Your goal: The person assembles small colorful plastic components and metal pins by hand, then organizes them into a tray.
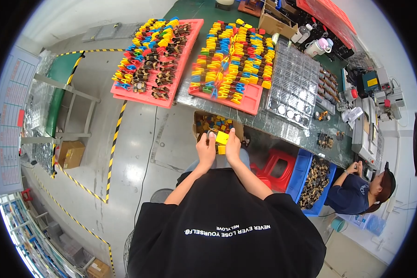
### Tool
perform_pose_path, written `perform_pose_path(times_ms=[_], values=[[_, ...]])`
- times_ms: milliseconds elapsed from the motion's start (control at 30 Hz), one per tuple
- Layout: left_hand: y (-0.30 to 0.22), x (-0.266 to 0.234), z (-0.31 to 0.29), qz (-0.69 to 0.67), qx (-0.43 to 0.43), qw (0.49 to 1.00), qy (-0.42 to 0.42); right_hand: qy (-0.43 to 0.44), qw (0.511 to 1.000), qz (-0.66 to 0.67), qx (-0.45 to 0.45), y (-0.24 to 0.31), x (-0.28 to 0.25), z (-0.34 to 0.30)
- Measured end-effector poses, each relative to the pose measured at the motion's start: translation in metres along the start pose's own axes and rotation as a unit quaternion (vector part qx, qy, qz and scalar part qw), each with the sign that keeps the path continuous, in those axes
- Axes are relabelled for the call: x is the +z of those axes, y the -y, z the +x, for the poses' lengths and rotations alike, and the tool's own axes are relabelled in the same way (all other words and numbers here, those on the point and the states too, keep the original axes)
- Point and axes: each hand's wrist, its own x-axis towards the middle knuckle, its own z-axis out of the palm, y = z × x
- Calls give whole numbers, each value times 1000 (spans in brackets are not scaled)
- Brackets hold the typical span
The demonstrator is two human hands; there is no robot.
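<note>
In front of my body, above an open cardboard box [237,129], I hold a yellow plastic clip [222,138] between both hands. My left hand [206,150] is closed at its left side, with a small dark piece by the fingertips that I cannot make out. My right hand [233,147] grips the clip's right side with thumb and fingers. Loose yellow, red and blue clips [217,121] lie in the box just beyond. Past it, on the green bench, a red tray [250,105] carries rows of coloured clips with brown-black parts.
A second red tray [183,69], also loaded with clips, juts over the bench's left edge. To its right stands a clear plastic tray [289,88]. A red stool [280,169] and a blue bin [295,185] of small parts sit right, near a co-worker [356,192].
</note>
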Motion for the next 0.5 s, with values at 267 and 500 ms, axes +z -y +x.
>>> perform_pose_path(times_ms=[267, 500], values=[[-4, -2, -3, 29, 10, 999, 21, -3, 993, -98, -63, 0, -5, -4], [6, -13, -3, 28, -59, 998, -8, -60, 997, -38, 8, -32, -6, 17]])
